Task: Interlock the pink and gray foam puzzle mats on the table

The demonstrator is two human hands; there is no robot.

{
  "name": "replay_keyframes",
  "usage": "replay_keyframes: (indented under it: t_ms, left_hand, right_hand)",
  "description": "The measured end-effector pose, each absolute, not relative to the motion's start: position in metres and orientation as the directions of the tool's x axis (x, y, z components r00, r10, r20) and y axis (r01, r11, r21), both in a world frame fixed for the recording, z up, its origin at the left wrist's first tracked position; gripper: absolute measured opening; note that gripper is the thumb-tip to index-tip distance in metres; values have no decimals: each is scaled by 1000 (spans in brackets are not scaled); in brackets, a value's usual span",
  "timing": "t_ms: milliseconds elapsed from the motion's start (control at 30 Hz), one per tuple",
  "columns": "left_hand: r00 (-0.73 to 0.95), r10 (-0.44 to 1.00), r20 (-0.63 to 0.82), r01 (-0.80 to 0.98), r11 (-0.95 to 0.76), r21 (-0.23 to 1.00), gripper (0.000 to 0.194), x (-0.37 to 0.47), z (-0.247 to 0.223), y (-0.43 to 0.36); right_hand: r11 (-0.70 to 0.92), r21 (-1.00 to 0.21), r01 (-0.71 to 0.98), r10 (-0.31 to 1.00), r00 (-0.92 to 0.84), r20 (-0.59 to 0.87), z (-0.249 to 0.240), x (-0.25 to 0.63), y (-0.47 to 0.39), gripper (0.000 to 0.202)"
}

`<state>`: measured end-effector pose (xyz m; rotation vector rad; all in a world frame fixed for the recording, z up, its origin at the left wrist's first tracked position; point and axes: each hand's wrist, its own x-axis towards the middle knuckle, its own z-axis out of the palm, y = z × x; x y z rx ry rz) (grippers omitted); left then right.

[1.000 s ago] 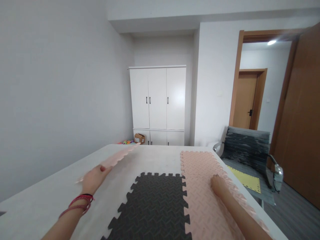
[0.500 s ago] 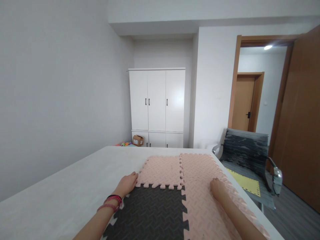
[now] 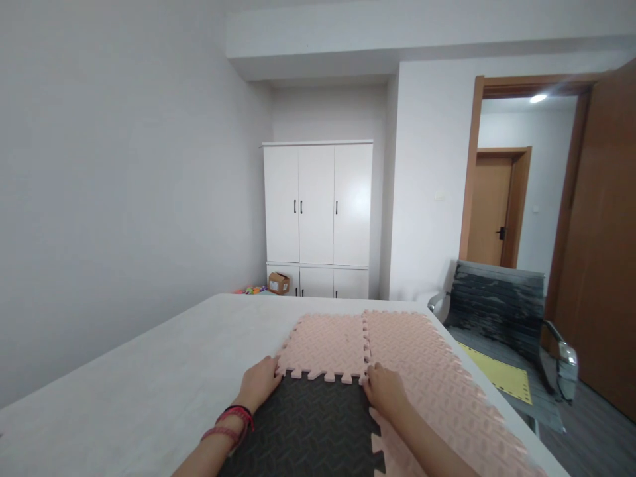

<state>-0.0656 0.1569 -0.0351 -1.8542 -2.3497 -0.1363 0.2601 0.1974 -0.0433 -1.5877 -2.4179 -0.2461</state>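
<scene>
The small pink foam tile (image 3: 325, 344) is laid flat on the white table (image 3: 149, 384), and everything is best placed from it. Its near edge, toothed like a puzzle piece, runs left to right and meets the far edge of the dark grey tile (image 3: 308, 424), which lies just on the near side of it. Its right edge abuts the large pink mat (image 3: 437, 377), which stretches from the far end of the table back toward the camera.

The left hand (image 3: 258, 384) is set at the near left corner of the small pink tile, palm down and fingers spread loosely, touching the seam but gripping nothing. The right hand (image 3: 385, 391) is set at the near right corner, where all three pieces meet, likewise flat and released, pressing rather than holding. The seam thus lies just beyond both sets of fingertips, and its long axis runs across from one hand to the other. Neither hand is clearly nearer; each covers one end.

Beyond the tile, against the far wall, a white wardrobe (image 3: 318, 218) is seen, and to the tile's right, off the table, a grey chair (image 3: 497, 305).
</scene>
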Motion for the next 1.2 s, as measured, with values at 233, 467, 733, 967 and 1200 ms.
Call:
replay_keyframes:
  t_ms: [233,467,733,967,1200]
  left_hand:
    - [-236,955,177,970,244,-22,24,-72,-36,174]
    - [-279,941,191,959,285,-5,28,-72,-42,215]
    - [-272,942,196,961,276,6,28,-70,-50,235]
    - [-214,962,169,976,218,-3,29,-77,-47,233]
    - [-229,957,176,972,234,-7,30,-72,-46,228]
  right_hand:
    - [376,-54,925,885,-341,316,-51,223,217,24]
    - [325,-131,936,904,-267,335,-52,219,261,26]
    - [247,-217,944,932,-171,320,-74,219,287,42]
    - [240,-222,945,935,-164,313,-76,219,287,37]
    - [268,-223,937,932,-193,306,-70,223,280,37]
